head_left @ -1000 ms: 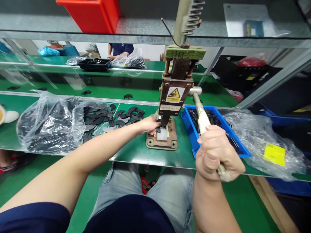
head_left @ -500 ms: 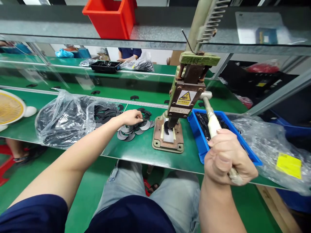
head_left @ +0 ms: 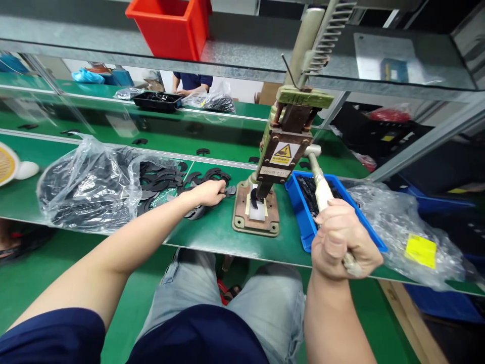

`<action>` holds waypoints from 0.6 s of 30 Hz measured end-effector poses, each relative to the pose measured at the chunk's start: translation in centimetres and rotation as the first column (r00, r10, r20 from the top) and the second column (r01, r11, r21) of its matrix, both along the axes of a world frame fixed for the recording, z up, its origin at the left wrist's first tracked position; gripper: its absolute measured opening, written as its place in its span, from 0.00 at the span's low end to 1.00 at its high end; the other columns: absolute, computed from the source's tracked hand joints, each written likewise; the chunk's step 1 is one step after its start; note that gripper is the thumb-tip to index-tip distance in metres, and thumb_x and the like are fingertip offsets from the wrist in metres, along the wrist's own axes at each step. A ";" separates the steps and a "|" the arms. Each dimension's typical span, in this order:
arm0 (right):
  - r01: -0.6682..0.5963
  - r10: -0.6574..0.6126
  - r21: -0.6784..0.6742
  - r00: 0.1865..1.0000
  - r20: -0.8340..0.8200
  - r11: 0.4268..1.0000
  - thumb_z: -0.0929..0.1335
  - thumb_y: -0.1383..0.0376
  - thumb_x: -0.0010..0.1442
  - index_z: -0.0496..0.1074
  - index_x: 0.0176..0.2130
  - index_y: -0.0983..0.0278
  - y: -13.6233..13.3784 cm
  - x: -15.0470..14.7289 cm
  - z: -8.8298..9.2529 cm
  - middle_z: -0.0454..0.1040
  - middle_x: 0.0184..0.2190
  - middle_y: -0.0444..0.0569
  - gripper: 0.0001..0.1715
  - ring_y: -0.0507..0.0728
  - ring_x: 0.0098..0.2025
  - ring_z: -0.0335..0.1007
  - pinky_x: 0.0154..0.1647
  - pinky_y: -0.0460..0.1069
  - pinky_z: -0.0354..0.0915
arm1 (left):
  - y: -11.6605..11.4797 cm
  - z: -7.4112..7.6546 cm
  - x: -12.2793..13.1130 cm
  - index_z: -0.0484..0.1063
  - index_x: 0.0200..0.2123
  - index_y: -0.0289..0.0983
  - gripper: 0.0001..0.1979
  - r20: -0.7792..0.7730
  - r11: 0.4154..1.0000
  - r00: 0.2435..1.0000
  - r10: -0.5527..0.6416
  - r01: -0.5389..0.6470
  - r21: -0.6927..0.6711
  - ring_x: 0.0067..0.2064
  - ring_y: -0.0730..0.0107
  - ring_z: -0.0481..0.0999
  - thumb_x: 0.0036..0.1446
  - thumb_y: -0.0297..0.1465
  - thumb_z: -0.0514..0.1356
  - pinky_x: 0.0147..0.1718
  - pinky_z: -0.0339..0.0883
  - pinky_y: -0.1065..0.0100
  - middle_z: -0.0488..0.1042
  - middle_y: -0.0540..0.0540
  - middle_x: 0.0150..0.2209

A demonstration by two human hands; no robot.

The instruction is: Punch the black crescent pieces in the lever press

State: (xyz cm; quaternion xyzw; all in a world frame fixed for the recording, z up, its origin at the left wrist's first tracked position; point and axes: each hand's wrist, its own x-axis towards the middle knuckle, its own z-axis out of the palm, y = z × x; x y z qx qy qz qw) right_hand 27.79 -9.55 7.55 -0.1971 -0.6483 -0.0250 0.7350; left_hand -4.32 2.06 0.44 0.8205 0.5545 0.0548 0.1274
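My left hand [head_left: 209,193] is closed in a pinch at the right side of a pile of dark curved pieces [head_left: 166,177]. A curved grey piece [head_left: 230,191] shows at its fingertips. My right hand [head_left: 343,240] is wrapped round the taped lever handle [head_left: 323,194] of a hand press [head_left: 284,154]. Under the narrow ram [head_left: 264,189], a black curved piece [head_left: 253,198] lies at the light plate [head_left: 257,211] on the press base [head_left: 240,210]. Whether the ram touches that piece I cannot tell.
A blue tray [head_left: 306,240] of black pieces stands right of the press, beside clear plastic bags [head_left: 386,212]. A filled plastic bag [head_left: 91,187] lies left. Above runs a metal shelf [head_left: 242,65] with a red bin [head_left: 170,30]. Another person [head_left: 193,81] sits across the line.
My left hand has moved slightly right and down over the pile, and a grey piece now shows at its fingertips. My right hand stays on the lever. The whole view has shifted a little.
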 end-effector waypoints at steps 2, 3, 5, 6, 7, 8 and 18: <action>0.003 -0.003 0.004 1.000 -0.012 1.000 0.69 0.64 0.62 0.60 0.20 0.61 0.0 -0.2 0.0 0.64 0.19 0.39 0.22 0.54 0.26 0.70 0.49 0.63 0.72 | -0.2 0.9 -0.7 0.75 0.44 0.39 0.07 0.024 0.998 0.999 -0.047 0.046 0.052 0.43 0.56 0.79 0.64 0.32 0.59 0.43 0.69 0.63 0.79 0.42 0.39; 0.005 -0.005 0.008 1.000 -0.021 1.000 0.69 0.64 0.61 0.60 0.20 0.61 0.1 -0.3 0.0 0.64 0.19 0.39 0.22 0.54 0.26 0.70 0.49 0.63 0.72 | -0.3 1.2 -0.9 0.76 0.44 0.39 0.08 0.016 0.994 0.997 -0.072 0.071 0.082 0.44 0.55 0.79 0.63 0.31 0.59 0.44 0.68 0.62 0.79 0.42 0.41; 0.002 -0.001 0.020 0.999 -0.034 1.000 0.69 0.64 0.61 0.59 0.20 0.61 0.2 -0.4 0.0 0.64 0.19 0.40 0.22 0.54 0.25 0.70 0.48 0.63 0.71 | -0.7 1.4 -1.0 0.78 0.43 0.39 0.08 -0.005 0.988 0.994 -0.110 0.110 0.108 0.47 0.53 0.79 0.62 0.31 0.60 0.46 0.68 0.62 0.79 0.40 0.43; 0.000 0.001 0.026 0.999 -0.036 1.000 0.69 0.64 0.61 0.59 0.20 0.61 0.2 -0.4 0.0 0.64 0.18 0.40 0.22 0.54 0.25 0.70 0.48 0.64 0.71 | -1.0 1.2 -0.7 0.78 0.43 0.39 0.08 0.002 0.988 0.993 -0.122 0.121 0.101 0.47 0.53 0.79 0.61 0.32 0.61 0.46 0.68 0.62 0.79 0.40 0.43; 0.002 0.000 0.030 0.999 -0.039 1.000 0.69 0.64 0.61 0.60 0.20 0.61 0.3 -0.3 -0.1 0.63 0.18 0.40 0.21 0.54 0.25 0.70 0.47 0.64 0.71 | -1.4 0.7 -0.3 0.78 0.41 0.39 0.07 0.028 0.989 0.992 -0.126 0.123 0.079 0.46 0.54 0.79 0.61 0.33 0.62 0.45 0.68 0.62 0.79 0.40 0.42; 0.005 -0.003 0.032 0.999 -0.038 0.999 0.69 0.64 0.60 0.60 0.19 0.61 0.3 -0.2 -0.1 0.63 0.18 0.40 0.21 0.54 0.24 0.70 0.48 0.63 0.71 | -1.7 0.2 0.2 0.78 0.39 0.40 0.07 0.072 0.992 0.990 -0.123 0.120 0.046 0.43 0.55 0.79 0.62 0.35 0.62 0.43 0.68 0.63 0.79 0.42 0.39; -0.001 0.001 0.018 1.000 -0.001 1.000 0.69 0.65 0.60 0.61 0.21 0.61 0.2 0.0 -0.2 0.63 0.18 0.39 0.20 0.54 0.25 0.69 0.49 0.64 0.71 | -2.2 -0.9 6.2 0.67 0.33 0.41 0.15 0.507 0.930 0.780 0.366 -0.287 -0.230 0.25 0.64 0.75 0.66 0.45 0.62 0.28 0.63 0.68 0.74 0.50 0.22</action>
